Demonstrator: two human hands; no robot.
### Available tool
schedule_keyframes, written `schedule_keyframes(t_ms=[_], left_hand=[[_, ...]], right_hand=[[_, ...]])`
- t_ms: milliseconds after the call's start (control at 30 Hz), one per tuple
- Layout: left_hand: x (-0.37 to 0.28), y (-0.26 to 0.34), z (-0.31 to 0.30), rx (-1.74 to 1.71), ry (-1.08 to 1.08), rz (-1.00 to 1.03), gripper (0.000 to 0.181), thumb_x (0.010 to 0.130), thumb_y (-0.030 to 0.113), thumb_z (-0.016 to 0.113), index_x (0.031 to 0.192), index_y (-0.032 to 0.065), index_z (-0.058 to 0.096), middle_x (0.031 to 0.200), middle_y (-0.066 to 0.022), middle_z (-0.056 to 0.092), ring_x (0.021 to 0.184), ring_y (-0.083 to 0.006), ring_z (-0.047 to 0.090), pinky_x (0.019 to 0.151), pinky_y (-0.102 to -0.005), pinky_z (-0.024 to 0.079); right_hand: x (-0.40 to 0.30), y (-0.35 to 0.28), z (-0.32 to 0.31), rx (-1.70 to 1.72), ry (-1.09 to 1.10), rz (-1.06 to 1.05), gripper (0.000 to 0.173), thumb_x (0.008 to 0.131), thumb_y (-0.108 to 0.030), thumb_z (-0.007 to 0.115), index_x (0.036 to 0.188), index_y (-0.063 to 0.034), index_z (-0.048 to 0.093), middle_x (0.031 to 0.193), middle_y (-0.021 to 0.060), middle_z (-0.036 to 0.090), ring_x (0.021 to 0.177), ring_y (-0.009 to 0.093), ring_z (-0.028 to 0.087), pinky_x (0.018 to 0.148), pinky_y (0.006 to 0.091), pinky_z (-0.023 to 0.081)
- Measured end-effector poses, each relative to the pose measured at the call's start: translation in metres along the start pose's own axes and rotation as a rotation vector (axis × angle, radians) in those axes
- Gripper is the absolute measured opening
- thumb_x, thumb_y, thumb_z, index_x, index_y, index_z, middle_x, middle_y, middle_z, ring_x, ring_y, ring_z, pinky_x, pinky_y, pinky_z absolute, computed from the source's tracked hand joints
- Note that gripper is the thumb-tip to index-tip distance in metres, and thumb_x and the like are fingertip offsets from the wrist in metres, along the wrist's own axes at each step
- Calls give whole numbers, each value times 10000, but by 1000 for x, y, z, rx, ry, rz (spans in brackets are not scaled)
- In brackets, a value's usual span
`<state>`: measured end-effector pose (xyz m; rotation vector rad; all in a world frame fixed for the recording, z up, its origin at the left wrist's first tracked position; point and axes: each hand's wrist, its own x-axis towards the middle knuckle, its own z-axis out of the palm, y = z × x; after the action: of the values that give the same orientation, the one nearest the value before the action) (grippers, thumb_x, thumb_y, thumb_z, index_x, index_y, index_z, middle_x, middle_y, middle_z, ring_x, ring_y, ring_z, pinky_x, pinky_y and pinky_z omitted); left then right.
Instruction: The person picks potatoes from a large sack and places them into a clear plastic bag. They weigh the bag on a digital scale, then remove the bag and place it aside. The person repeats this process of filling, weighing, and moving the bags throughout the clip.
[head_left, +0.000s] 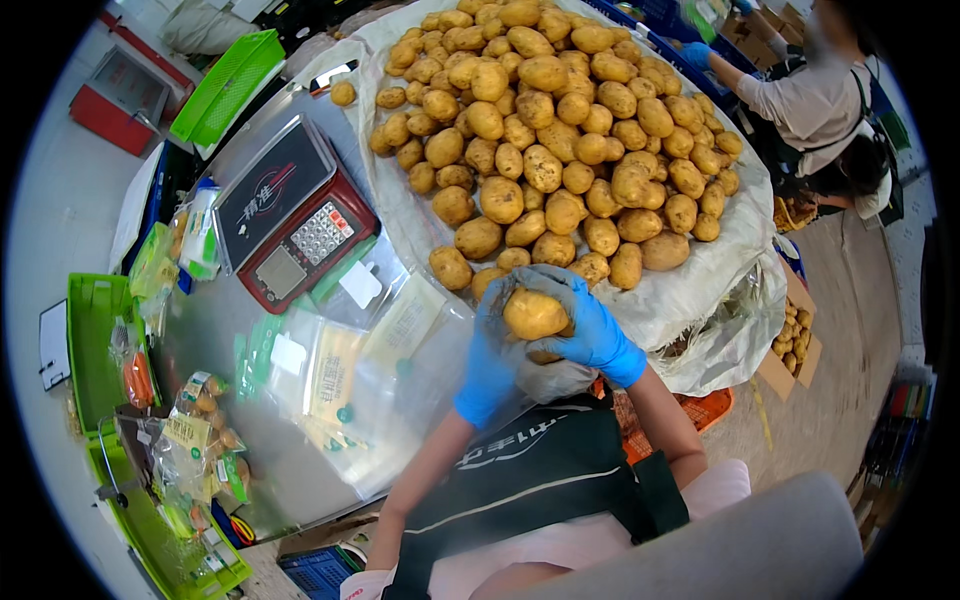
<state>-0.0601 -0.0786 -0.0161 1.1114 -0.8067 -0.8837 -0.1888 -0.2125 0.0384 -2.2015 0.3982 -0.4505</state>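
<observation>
A potato (534, 315) sits between my two blue-gloved hands, just in front of the apron. My left hand (491, 341) is around its left side, the glove soiled dark at the fingers. My right hand (589, 326) cups it from the right, with part of another potato showing beneath its fingers. A clear plastic bag (555, 381) hangs below the hands. Beyond them a large heap of potatoes (541, 168) lies on a white woven sack (720, 277). Flat printed plastic bags (337, 367) are spread on the metal table (277, 480) at the left.
A red digital scale (300, 240) stands left of the heap. Green crates (97, 352) and bagged produce (206, 427) line the left side. An orange basket (701, 412) and a cardboard box of potatoes (791, 337) are at the right. A co-worker (810, 112) is at the upper right.
</observation>
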Motion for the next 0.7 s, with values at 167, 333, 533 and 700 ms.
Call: schedule_keyframes(t_ms=[167, 333, 533, 700], left_hand=[[-5, 8, -3, -71, 18, 85, 828, 843, 22, 664, 1522, 73, 193, 1557, -160, 257, 1421, -280, 317, 1143, -426, 330], [-12, 5, -15, -334, 56, -260, 765, 828, -2, 673, 1481, 94, 287, 1534, -160, 300, 1401, -291, 348, 1126, -451, 352], [-22, -12, -23, 183, 33, 181, 584, 823, -8, 683, 1339, 86, 426, 1468, -187, 396, 1358, -330, 406, 1123, -445, 344], [-79, -7, -108, 1067, 155, 86, 369, 804, -1, 686, 1151, 60, 578, 1241, -193, 545, 1158, -362, 534, 993, -417, 433]], right_hand=[[7, 1, 16, 358, 65, 119, 1008, 688, -207, 782, 1528, -79, 240, 1392, 187, 494, 1276, 321, 500, 1056, 388, 422], [6, -1, 31, 291, 34, 175, 1125, 670, -219, 875, 1544, -70, 183, 1499, 180, 350, 1336, 267, 422, 1094, 395, 372], [-18, 0, 80, 1119, 179, 357, 1014, 761, -166, 795, 1536, -48, 153, 1547, 157, 271, 1417, 256, 300, 1142, 395, 307], [-12, 5, 78, 993, 154, 168, 951, 767, -197, 801, 1511, -46, 229, 1554, 123, 278, 1419, 245, 302, 1149, 387, 299]])
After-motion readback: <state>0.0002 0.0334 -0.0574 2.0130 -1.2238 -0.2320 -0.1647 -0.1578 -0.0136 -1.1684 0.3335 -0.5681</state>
